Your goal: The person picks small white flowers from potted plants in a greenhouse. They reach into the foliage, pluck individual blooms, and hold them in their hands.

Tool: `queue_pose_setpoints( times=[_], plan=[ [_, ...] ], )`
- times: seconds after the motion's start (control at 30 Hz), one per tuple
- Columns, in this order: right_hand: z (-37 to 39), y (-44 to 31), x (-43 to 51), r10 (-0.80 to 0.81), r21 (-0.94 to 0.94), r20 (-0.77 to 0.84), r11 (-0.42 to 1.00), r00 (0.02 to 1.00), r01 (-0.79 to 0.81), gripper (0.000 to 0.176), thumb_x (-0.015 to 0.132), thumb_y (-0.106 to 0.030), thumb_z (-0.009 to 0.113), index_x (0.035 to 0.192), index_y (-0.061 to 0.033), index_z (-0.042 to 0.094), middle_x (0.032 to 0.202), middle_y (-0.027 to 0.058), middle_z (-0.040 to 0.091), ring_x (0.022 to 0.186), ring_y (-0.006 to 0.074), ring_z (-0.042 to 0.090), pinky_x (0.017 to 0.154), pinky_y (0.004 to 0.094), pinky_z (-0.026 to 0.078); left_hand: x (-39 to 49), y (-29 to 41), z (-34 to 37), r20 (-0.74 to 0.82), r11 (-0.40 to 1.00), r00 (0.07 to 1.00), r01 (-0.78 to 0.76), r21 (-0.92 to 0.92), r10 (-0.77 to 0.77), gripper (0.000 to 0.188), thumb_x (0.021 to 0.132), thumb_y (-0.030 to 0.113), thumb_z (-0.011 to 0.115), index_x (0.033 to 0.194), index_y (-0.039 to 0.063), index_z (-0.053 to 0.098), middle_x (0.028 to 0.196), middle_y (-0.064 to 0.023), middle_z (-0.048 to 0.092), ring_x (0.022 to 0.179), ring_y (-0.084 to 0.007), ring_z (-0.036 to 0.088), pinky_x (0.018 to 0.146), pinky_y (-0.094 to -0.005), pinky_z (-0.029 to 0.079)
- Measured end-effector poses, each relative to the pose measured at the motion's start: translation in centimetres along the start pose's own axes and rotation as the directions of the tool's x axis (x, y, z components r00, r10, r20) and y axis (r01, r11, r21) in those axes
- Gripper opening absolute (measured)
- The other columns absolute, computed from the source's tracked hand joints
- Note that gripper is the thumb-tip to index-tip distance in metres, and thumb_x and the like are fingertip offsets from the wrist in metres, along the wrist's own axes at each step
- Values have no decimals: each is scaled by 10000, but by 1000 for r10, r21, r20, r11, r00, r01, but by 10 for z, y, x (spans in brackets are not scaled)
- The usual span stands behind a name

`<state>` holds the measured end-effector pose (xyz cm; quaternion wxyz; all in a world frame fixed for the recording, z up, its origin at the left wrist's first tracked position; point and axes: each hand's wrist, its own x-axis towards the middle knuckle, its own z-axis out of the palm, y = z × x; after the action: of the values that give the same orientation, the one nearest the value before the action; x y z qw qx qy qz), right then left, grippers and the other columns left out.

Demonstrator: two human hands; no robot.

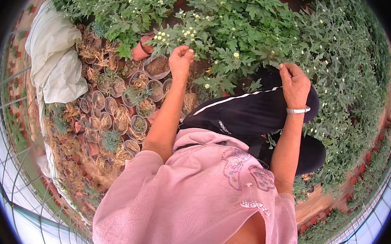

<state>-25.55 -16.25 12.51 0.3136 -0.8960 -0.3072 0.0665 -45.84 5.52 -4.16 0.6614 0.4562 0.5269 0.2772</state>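
My left hand (181, 61) is raised over the near edge of the plants, its fingers closed together by a small pale flower bud (191, 51) at the fingertips. Just beyond it is a cluster of whitish-yellow buds (162, 36) on a leafy, chrysanthemum-like plant. My right hand (294, 79) is beside the foliage above my dark-trousered knee, with thumb and fingertips drawn together; whether anything small is between them I cannot tell. A single yellowish flower bud (236, 55) stands among lobed green leaves (230, 68) between the hands.
Plastic pots (157, 67) with soil and dry stems crowd the left side. A reddish pot (143, 48) lies tilted beyond them. Bunched whitish plastic sheeting (56, 56) lies at the far left. Dense budded plants (340, 63) fill the right. A dirt path (314, 203) runs at lower right.
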Motion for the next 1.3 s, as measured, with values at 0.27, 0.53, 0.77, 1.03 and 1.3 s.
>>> queue_pose_setpoints(
  times=[0.27, 0.53, 0.77, 1.03, 1.3],
  plan=[
    [22, -29, 10, -37, 192, 124, 981, 992, 13, 192, 803, -222, 628, 834, -37, 666, 685, 108, 636, 626, 245, 615, 598, 314, 466, 13, 6, 25, -96, 838, 942, -237, 492, 323, 585, 650, 239, 784, 1112, -15, 533, 999, -126, 563, 779, -221, 587, 739, -345, 463],
    [118, -71, 58, -183, 167, 333, 977, 925, 133, 201, 770, -233, 592, 792, -52, 677, 743, 157, 649, 737, 347, 621, 686, 411, 488, 40, 2, 24, -97, 915, 973, -163, 368, 212, 299, 741, 180, 712, 943, -12, 602, 834, -90, 633, 690, -199, 604, 628, -315, 482],
    [226, -71, 67, -35, -23, 592, 998, 806, 61, 173, 780, -141, 581, 885, -39, 674, 939, 216, 638, 896, 380, 609, 796, 433, 494, 34, -5, 9, -40, 989, 996, -77, 127, 83, 124, 771, 73, 625, 860, -13, 631, 714, -38, 624, 595, -89, 568, 527, -220, 448],
    [270, -57, 49, -58, 63, 512, 998, 857, 30, 162, 692, -117, 620, 822, -28, 659, 842, 198, 643, 830, 365, 613, 743, 419, 491, 32, -11, -8, -14, 1000, 1000, -6, 7, 6, 113, 748, 83, 603, 750, -26, 628, 635, -30, 607, 496, -54, 453, 459, -209, 356],
    [280, -59, 45, -107, 33, 498, 994, 861, 104, 179, 694, -143, 626, 825, -21, 638, 869, 221, 631, 865, 397, 594, 764, 447, 480, 32, -17, -15, -20, 994, 999, -37, 98, 39, 82, 770, 25, 554, 720, 17, 618, 639, 8, 555, 509, -67, 446, 473, -205, 362]
  ],
)
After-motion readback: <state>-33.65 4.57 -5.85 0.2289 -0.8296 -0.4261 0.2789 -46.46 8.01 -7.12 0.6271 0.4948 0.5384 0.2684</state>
